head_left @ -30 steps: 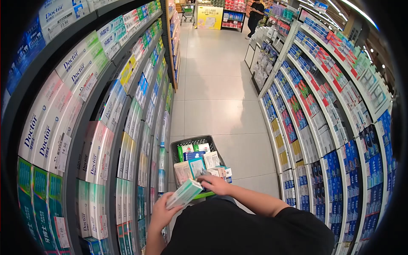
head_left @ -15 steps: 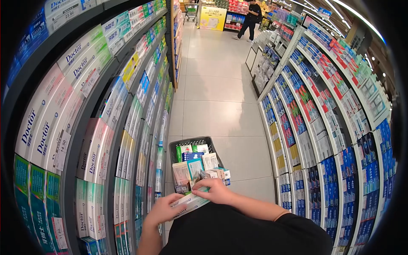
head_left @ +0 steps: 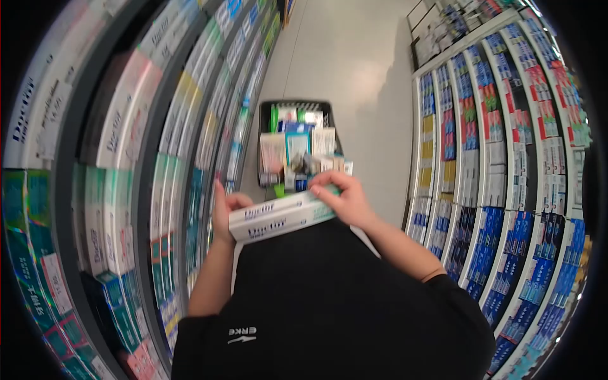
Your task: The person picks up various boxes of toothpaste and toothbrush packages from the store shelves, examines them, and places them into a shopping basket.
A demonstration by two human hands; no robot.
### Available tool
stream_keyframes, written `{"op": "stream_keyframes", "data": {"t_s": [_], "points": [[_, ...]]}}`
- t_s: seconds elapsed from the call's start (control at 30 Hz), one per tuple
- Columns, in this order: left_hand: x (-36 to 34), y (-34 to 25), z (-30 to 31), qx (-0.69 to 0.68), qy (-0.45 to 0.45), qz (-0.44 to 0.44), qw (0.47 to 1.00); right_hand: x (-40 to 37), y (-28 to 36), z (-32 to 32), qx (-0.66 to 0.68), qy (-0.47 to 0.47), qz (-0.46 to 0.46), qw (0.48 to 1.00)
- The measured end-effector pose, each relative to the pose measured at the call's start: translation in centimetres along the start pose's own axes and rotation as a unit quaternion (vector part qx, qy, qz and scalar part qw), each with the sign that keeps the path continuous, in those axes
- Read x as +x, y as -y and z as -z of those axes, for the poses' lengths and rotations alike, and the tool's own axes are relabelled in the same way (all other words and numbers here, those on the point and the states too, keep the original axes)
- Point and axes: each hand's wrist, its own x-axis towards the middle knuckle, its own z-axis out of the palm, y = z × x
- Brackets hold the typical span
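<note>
A long white toothpaste box (head_left: 282,220) with a green right end and "Doctor" lettering on two faces lies tilted across the front of my body. My left hand (head_left: 223,215) grips its left end, with one digit pointing up and some fingers hidden behind the box. The right end is held in my right hand (head_left: 345,199), fingers curled over the top edge. Just beyond the box stands a dark basket (head_left: 265,120) filled with several packages, among them a blue-framed packet (head_left: 297,142) and a pale pink box (head_left: 273,151).
Shelves of toothpaste boxes (head_left: 117,130) rise close on my left. On the right, another shelf unit (head_left: 487,145) holds rows of blue, red and white packs. Between them runs a pale tiled floor (head_left: 367,95). A rack (head_left: 437,28) stands at the far right.
My view has tipped downward, so the basket appears higher. The hands have moved apart towards the box's ends, and the box now shows its lettered faces more fully.
</note>
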Motion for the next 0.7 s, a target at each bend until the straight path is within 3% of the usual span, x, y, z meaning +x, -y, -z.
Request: {"op": "stream_keyframes", "data": {"t_s": [0.03,0.1,0.2,0.3,0.33,0.43,0.47,0.5,0.57,0.67,0.7], "points": [[-0.3,0.0,-0.3,0.038,-0.013,-0.008,0.999,-0.5,-0.3,0.3,0.020,0.017,-0.014,1.000],[-0.4,0.2,-0.9,0.091,-0.051,0.004,0.995,-0.7,-1.2,1.7,-0.064,0.072,0.111,0.989],[0.9,1.8,0.3,0.138,-0.060,0.029,0.988,-1.4,-0.2,4.8,-0.099,0.213,0.016,0.972],[2.8,1.5,-1.5,0.167,-0.092,0.055,0.980,-1.2,-0.1,6.8,-0.037,0.219,-0.019,0.975],[4.4,2.5,-0.2,0.116,-0.055,0.044,0.991,-1.1,-0.7,7.6,-0.041,0.210,-0.036,0.976],[8.6,5.8,1.1,0.216,-0.153,0.022,0.964,-0.1,-3.2,9.6,0.016,0.083,-0.131,0.988],[10.2,8.0,3.7,0.302,-0.121,0.015,0.945,0.5,-4.3,10.4,-0.010,0.037,-0.135,0.990],[10.5,9.3,3.8,0.403,-0.079,-0.052,0.910,1.2,-5.6,11.3,-0.037,-0.008,-0.140,0.989],[9.8,11.6,2.7,0.583,0.009,-0.181,0.792,3.0,-8.9,12.3,-0.110,-0.085,-0.157,0.978],[8.8,13.7,1.8,0.709,0.146,-0.216,0.655,5.8,-14.8,12.9,-0.239,-0.156,-0.198,0.938],[8.7,13.9,1.6,0.722,0.150,-0.197,0.646,6.8,-16.5,12.8,-0.277,-0.163,-0.212,0.923]]}}
